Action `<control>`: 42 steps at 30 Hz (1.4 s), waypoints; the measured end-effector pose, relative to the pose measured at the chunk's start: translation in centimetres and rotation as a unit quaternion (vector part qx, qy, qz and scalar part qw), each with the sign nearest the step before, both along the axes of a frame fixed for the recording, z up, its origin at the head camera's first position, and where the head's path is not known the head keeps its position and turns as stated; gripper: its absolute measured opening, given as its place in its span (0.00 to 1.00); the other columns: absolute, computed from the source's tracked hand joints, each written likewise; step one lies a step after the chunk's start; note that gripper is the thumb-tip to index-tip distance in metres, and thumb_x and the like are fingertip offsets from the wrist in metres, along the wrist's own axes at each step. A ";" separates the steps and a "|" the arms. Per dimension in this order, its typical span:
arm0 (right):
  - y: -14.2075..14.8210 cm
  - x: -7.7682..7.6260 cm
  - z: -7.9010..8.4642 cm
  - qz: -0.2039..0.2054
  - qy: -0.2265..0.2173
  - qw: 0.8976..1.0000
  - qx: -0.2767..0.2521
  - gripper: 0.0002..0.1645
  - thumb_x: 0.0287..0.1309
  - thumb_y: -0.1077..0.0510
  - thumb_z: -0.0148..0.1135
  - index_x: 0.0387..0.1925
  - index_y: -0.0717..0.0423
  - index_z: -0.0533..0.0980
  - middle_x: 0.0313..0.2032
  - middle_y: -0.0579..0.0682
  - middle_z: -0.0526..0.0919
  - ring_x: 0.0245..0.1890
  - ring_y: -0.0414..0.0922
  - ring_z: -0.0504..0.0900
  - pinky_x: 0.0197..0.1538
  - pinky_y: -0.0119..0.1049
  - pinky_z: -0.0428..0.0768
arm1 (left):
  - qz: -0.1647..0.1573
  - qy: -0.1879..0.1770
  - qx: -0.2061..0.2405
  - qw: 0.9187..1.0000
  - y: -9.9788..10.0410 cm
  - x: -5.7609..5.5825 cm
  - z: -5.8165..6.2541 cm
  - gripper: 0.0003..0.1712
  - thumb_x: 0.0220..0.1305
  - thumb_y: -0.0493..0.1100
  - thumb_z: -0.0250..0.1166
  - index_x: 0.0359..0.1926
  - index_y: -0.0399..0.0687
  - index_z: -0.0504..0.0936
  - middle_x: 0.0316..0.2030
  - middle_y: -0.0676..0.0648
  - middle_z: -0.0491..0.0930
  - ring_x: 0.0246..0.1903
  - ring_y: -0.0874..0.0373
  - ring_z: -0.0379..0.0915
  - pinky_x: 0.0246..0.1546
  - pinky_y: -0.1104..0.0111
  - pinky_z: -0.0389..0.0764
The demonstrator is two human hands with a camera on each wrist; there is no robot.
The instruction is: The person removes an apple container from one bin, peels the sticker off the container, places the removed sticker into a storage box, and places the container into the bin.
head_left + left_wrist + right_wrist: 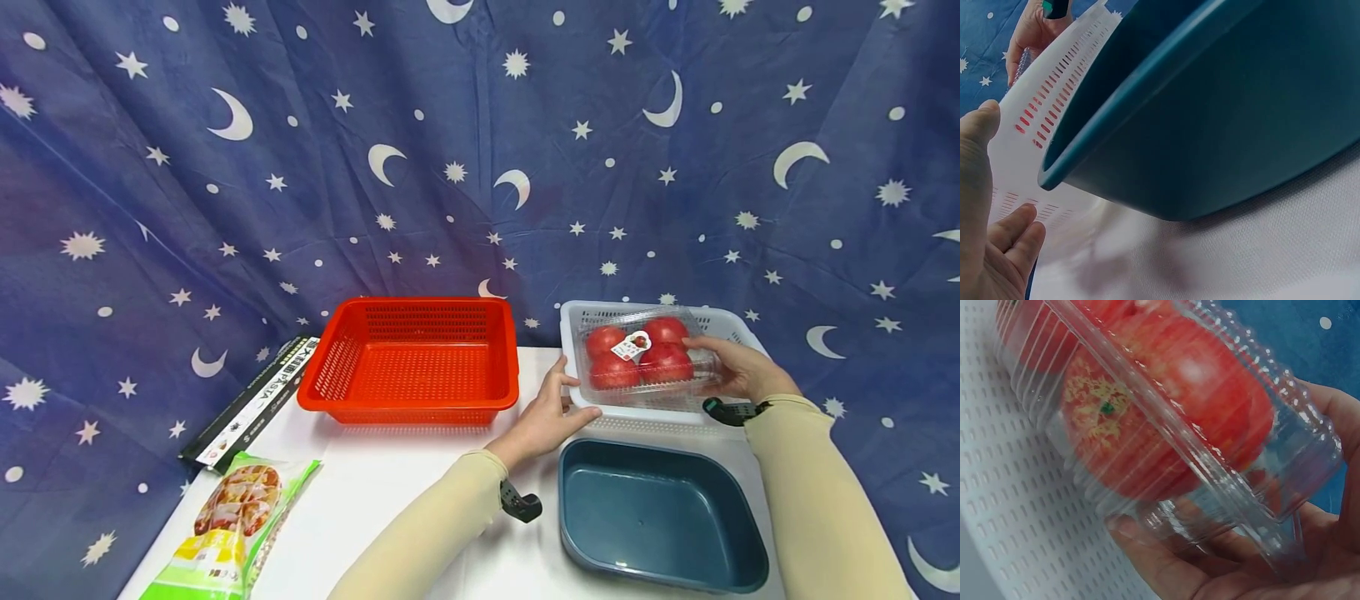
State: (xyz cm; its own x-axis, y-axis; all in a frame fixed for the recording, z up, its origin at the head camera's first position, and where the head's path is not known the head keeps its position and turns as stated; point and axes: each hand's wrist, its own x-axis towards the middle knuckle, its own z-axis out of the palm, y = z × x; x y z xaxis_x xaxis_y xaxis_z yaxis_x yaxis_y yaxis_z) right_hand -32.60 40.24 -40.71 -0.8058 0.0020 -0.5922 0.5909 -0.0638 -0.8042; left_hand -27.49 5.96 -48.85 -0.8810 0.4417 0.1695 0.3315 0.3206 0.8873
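My right hand (738,371) grips the right end of a clear plastic box of tomatoes (641,354), fingers beneath it and thumb side along its edge in the right wrist view. Several red tomatoes (1166,419) show through the ribbed plastic, and a white label is on the lid. The box lies tilted within the white basket (645,413), its right end raised. At that basket's left front corner is my left hand (543,421), fingers spread and fingertips right at the slotted wall. Nothing lies in its grasp.
A dark blue basin (660,575) stands in front of the white basket. Left of it is a red basket (408,408). A long black-and-white pasta box (255,404) and a green food bag (232,525) lie at the table's left side. A starry blue curtain (450,108) hangs behind.
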 end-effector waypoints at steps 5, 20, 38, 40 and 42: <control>-0.3 0.0 -0.2 -0.002 0.022 1.000 0.023 0.56 0.67 0.43 0.67 0.81 0.51 0.42 0.59 0.60 0.64 0.38 0.48 0.82 0.59 0.55 0.78 | 0.000 0.002 -0.010 1.000 -0.1 0.1 0.3 0.31 0.66 0.59 0.69 0.61 0.54 0.66 0.81 0.54 0.42 0.55 0.59 0.80 0.56 0.68 0.78; -0.1 1.1 0.8 -0.043 0.043 0.998 0.015 0.51 0.65 0.41 0.67 0.77 0.50 0.49 0.55 0.57 0.67 0.36 0.49 0.85 0.55 0.51 0.82 | -0.001 0.001 -0.019 1.000 -0.1 0.2 0.5 0.31 0.66 0.60 0.69 0.61 0.55 0.66 0.82 0.55 0.41 0.54 0.60 0.80 0.56 0.69 0.78; -0.3 2.8 4.2 -0.069 0.065 0.995 -0.041 0.34 0.64 0.42 0.69 0.64 0.34 0.61 0.59 0.56 0.64 0.36 0.54 0.87 0.56 0.53 0.80 | -0.002 0.002 -0.014 1.000 -0.1 0.3 0.6 0.30 0.67 0.57 0.69 0.60 0.54 0.66 0.82 0.53 0.41 0.56 0.57 0.78 0.58 0.70 0.77; -0.4 3.0 4.4 -0.068 0.069 0.994 -0.047 0.27 0.65 0.42 0.69 0.57 0.34 0.64 0.60 0.57 0.63 0.36 0.54 0.87 0.55 0.54 0.80 | -0.003 0.000 -0.018 1.000 -0.2 0.4 0.8 0.30 0.67 0.58 0.69 0.61 0.54 0.66 0.82 0.53 0.40 0.59 0.55 0.76 0.59 0.68 0.77; -0.5 3.2 4.6 -0.067 0.074 0.994 -0.049 0.23 0.65 0.43 0.68 0.52 0.34 0.64 0.60 0.58 0.63 0.36 0.54 0.87 0.54 0.54 0.81 | -0.006 -0.002 -0.024 1.000 -0.4 0.6 1.1 0.32 0.67 0.60 0.68 0.62 0.53 0.66 0.82 0.52 0.39 0.62 0.53 0.73 0.61 0.65 0.76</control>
